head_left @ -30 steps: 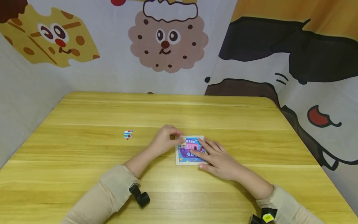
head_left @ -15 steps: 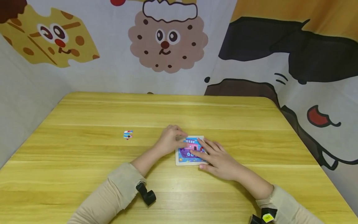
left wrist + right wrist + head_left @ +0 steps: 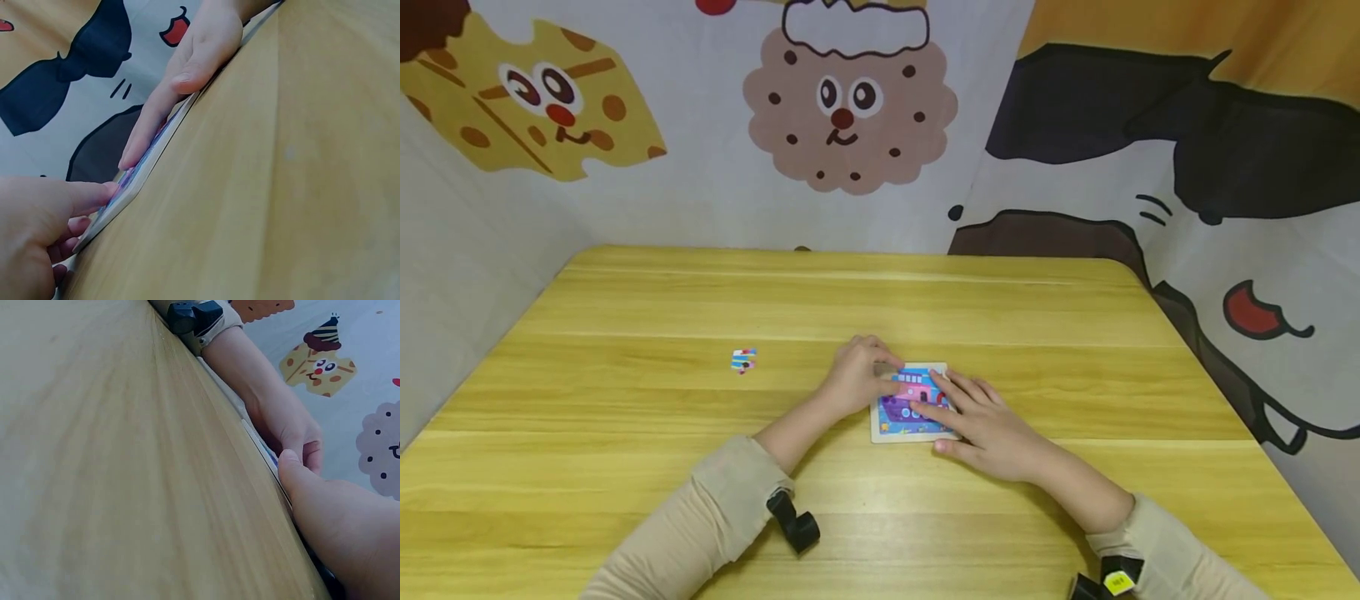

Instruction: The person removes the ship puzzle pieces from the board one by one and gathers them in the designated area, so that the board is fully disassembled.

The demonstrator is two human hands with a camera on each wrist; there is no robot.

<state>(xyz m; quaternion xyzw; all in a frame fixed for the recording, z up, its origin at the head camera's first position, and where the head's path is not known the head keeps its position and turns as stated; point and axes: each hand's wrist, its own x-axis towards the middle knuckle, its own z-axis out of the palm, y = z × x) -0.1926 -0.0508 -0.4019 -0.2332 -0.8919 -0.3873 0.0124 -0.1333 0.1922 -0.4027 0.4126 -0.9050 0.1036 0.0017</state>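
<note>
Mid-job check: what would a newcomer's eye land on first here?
Probably the big smiling cookie printed on the backdrop, with a wide-eyed cheese wedge to its left in the head view. Then the small ship puzzle on the wooden table, with the left hand at its upper-left corner and the right hand on its right side.

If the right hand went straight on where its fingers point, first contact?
The bare right hand points across the square, pale-bordered, blue-purple-pink puzzle board; likely first contact is the bare left hand, around its thumb. Height clearance is hard to judge.
</note>
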